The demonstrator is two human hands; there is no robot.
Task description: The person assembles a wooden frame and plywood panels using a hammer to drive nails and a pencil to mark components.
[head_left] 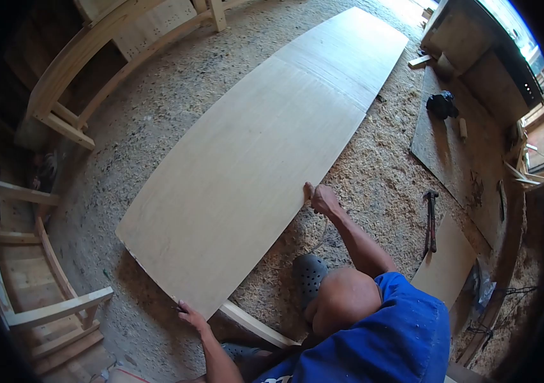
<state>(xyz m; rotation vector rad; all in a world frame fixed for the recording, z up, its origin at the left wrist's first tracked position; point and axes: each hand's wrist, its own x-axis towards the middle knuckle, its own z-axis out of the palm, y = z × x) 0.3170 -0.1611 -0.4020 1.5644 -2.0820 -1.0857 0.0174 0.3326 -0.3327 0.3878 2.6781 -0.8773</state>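
Note:
A long, pale plywood panel (240,153) with curved sides stretches from beside me toward the far right, a seam crossing it near its far end. My left hand (193,316) grips its near short edge, close to the corner, with some fingers hidden at the edge. Farther along, my right hand (324,199) is closed on the panel's right edge, the thumb side against the wood. A light wooden strip (256,324) shows beneath the near corner, running toward my legs.
Wood shavings cover the ground (374,159). At right lie a claw hammer (431,220), a small board (447,262) and a dark sheet (454,150) with a black bundle (441,105) on it. Wooden frames (61,303) stand at left; a curved frame (71,70) is at upper left.

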